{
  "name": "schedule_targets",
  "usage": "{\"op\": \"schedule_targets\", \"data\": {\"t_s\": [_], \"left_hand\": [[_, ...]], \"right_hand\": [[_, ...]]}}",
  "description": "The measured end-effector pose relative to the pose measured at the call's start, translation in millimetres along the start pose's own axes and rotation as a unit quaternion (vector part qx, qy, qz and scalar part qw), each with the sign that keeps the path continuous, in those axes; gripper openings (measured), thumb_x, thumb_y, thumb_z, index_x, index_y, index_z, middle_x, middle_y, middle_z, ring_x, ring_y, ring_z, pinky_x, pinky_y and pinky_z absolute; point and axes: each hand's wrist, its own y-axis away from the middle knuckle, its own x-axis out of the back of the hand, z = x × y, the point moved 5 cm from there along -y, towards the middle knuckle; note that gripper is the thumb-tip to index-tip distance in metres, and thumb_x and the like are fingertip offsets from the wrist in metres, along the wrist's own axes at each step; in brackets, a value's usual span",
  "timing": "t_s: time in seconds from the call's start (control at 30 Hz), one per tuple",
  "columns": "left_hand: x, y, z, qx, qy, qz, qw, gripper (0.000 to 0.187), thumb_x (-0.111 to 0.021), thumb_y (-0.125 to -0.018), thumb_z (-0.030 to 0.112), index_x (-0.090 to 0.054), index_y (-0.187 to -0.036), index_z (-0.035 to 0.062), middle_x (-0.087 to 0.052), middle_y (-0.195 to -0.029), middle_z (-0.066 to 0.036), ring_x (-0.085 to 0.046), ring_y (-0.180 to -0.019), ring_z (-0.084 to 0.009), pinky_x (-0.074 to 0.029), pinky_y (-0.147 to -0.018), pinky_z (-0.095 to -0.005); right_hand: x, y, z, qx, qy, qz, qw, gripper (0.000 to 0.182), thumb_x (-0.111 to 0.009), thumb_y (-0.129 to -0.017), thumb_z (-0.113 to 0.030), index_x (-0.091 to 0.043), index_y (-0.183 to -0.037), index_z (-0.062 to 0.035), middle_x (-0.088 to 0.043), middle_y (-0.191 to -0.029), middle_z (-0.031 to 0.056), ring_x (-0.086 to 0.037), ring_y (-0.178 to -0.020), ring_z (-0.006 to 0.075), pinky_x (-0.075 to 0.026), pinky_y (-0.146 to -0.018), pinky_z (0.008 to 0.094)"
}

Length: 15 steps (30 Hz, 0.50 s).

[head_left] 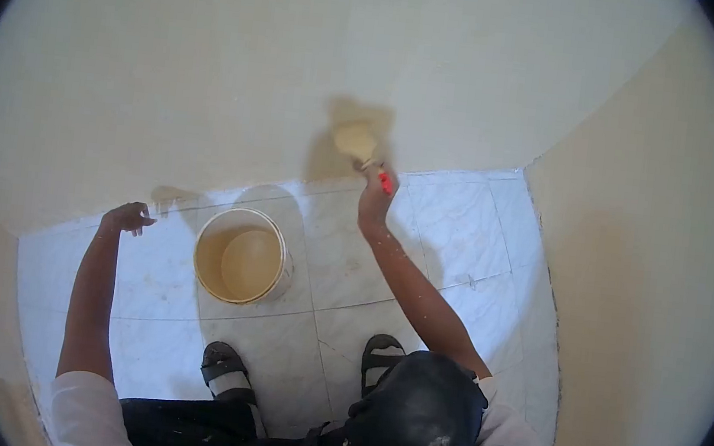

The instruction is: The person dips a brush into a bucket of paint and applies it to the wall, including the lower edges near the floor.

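Note:
My right hand [378,177] is closed around the red handle of a wide brush [355,140], whose paint-coloured head is up against the lower part of the pale wall [243,63]. My left hand [130,217] is held out to the left near the foot of the wall, its fingers apart and nothing in them. Between the two hands, on the tiled floor, a white bucket [285,274] stands with beige liquid [251,262] inside.
White marbled tiles [355,327] cover the floor. A side wall [630,278] rises at the right, another at the far left. My sandalled feet [225,366] stand below the bucket. A dark rounded thing [428,418] fills the lower middle.

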Motion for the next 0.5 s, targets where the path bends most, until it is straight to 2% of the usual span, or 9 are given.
{"op": "schedule_targets", "data": {"t_s": [0.07, 0.1, 0.17, 0.2, 0.27, 0.37, 0.43, 0.5], "left_hand": [[-11.9, -7.6, 4.8, 0.001, -0.006, -0.007, 1.0, 0.046, -0.062, -0.09, 0.049, -0.058, -0.105, 0.0062, -0.071, -0.075, -0.011, -0.069, -0.065, -0.0215, -0.055, -0.058, -0.0351], [20.6, 6.8, -2.0, 0.007, -0.013, 0.01, 1.0, 0.047, -0.062, -0.089, 0.049, -0.058, -0.105, 0.0052, -0.071, -0.075, -0.011, -0.07, -0.065, -0.021, -0.054, -0.057, -0.0342], [0.7, -1.3, 5.8, -0.018, 0.017, 0.002, 1.0, 0.05, -0.062, -0.089, 0.05, -0.058, -0.107, 0.0031, -0.072, -0.076, -0.012, -0.07, -0.065, -0.02, -0.053, -0.054, -0.0324], [14.3, 3.3, 0.6, -0.015, 0.012, 0.01, 1.0, 0.05, -0.061, -0.089, 0.049, -0.058, -0.107, 0.0029, -0.072, -0.076, -0.012, -0.07, -0.065, -0.0194, -0.053, -0.054, -0.0325], [-1.5, -7.1, 10.0, -0.032, 0.009, 0.018, 0.999, 0.049, -0.061, -0.09, 0.049, -0.058, -0.108, 0.003, -0.072, -0.077, -0.011, -0.07, -0.066, -0.019, -0.053, -0.055, -0.0327], [5.7, 12.2, 16.6, -0.016, -0.02, 0.007, 1.0, 0.051, -0.061, -0.089, 0.049, -0.058, -0.11, 0.0024, -0.073, -0.08, -0.011, -0.07, -0.07, -0.0202, -0.054, -0.06, -0.0333], [20.7, 16.4, 13.6, -0.002, -0.031, 0.009, 0.999, 0.052, -0.062, -0.089, 0.048, -0.057, -0.113, 0.0019, -0.073, -0.083, -0.011, -0.071, -0.074, -0.0212, -0.055, -0.064, -0.0337], [19.6, 12.2, 12.3, -0.001, -0.027, 0.006, 1.0, 0.052, -0.062, -0.089, 0.047, -0.057, -0.115, 0.0022, -0.073, -0.084, -0.011, -0.071, -0.075, -0.0211, -0.055, -0.065, -0.0343]], "right_hand": [[17.4, 19.9, 41.4, -0.082, 0.053, 0.04, 0.994, 0.01, -0.054, -0.086, -0.008, -0.058, -0.079, -0.0017, -0.063, -0.083, 0.0034, -0.061, -0.082, 0.0138, -0.048, -0.079, 0.0287], [4.6, 25.2, 49.9, -0.092, 0.018, 0.06, 0.994, 0.01, -0.054, -0.086, -0.008, -0.058, -0.079, -0.0021, -0.062, -0.083, 0.0031, -0.06, -0.082, 0.0134, -0.048, -0.079, 0.0284], [18.1, 38.1, 47.4, -0.119, 0.017, 0.084, 0.989, 0.011, -0.054, -0.086, -0.009, -0.056, -0.077, -0.0027, -0.061, -0.081, 0.0025, -0.059, -0.08, 0.0127, -0.047, -0.079, 0.0279], [6.8, 32.3, 41.8, -0.095, 0.006, 0.083, 0.992, 0.013, -0.054, -0.088, -0.012, -0.058, -0.08, -0.0024, -0.061, -0.082, 0.0017, -0.057, -0.079, 0.011, -0.045, -0.076, 0.0267], [9.9, 6.8, 21.5, -0.038, 0.016, 0.07, 0.997, 0.017, -0.055, -0.091, -0.017, -0.061, -0.086, -0.0018, -0.059, -0.083, 0.0001, -0.052, -0.076, 0.0076, -0.041, -0.069, 0.0243], [-19.8, -28.3, -46.9, -0.02, -0.052, 0.069, 0.996, 0.011, -0.053, -0.086, -0.01, -0.058, -0.078, -0.0033, -0.059, -0.081, 0.0018, -0.058, -0.082, 0.0127, -0.045, -0.081, 0.0265], [-45.4, -43.9, -113.6, 0.072, -0.064, 0.032, 0.995, 0.018, -0.056, -0.092, -0.018, -0.064, -0.096, -0.0027, -0.06, -0.088, 0.0019, -0.055, -0.085, 0.0091, -0.044, -0.075, 0.0244], [-70.2, -61.0, -195.9, 0.129, -0.102, 0.04, 0.986, 0.018, -0.054, -0.091, -0.015, -0.065, -0.1, -0.0021, -0.061, -0.09, 0.0038, -0.059, -0.088, 0.0124, -0.045, -0.08, 0.0266]]}}
